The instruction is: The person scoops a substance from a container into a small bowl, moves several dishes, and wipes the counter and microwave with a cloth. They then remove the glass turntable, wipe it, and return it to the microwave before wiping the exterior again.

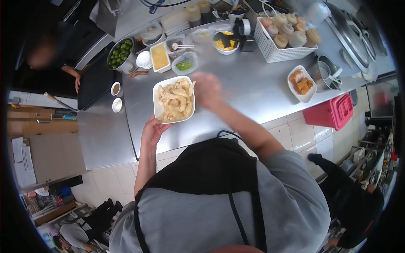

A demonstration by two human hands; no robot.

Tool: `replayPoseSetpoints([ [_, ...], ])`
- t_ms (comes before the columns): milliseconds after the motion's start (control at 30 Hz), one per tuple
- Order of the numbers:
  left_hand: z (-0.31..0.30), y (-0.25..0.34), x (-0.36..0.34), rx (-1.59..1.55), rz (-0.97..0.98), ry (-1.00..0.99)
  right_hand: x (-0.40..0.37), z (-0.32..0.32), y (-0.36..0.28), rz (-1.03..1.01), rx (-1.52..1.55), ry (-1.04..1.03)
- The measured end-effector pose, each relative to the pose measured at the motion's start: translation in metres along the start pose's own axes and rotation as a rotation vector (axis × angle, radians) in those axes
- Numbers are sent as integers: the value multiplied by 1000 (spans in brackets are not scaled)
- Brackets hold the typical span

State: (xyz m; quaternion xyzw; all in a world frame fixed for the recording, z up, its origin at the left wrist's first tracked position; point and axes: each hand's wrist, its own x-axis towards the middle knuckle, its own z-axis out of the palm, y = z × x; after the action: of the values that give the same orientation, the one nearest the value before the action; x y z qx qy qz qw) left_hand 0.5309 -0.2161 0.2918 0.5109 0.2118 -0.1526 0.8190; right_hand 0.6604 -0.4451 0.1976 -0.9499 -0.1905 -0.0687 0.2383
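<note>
A white square bowl (174,100) filled with pale cooked pieces (176,99) is over the near part of the steel counter. My left hand (155,130) grips its lower left corner, with the thumb along the near side. Just right of the bowl is my right hand (206,89), smeared by motion, so its fingers cannot be made out. Beyond the bowl stand a container of green pieces (184,65) and a white tub of yellow contents (160,58).
Green fruit fills a metal pot (122,55) at the left. A white basket of bottles (287,54) and a bowl of browned pieces (302,84) are at the right. A pink bin (329,111) stands below the counter (257,99). Other people are at the left and lower edges.
</note>
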Motion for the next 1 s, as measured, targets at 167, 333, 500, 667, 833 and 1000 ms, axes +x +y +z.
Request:
replayPoseSetpoints([
  [167,2,-20,32,-39,-23,-47,-72,-11,-64,-585,177,-76],
  [333,-20,-36,57,-89,-39,67,-85,-82,32,-536,-87,-148],
  [500,-36,-35,67,-113,-5,119,-166,-180,141,-210,-92,134],
  [667,-38,-6,58,440,38,531,-287,-189,295,-6,57,58],
  [833,50,24,79,927,784,516,-336,-273,452,647,658,765],
  [1000,299,-39,114,939,194,-207,-284,-301,506,710,-172,636],
])
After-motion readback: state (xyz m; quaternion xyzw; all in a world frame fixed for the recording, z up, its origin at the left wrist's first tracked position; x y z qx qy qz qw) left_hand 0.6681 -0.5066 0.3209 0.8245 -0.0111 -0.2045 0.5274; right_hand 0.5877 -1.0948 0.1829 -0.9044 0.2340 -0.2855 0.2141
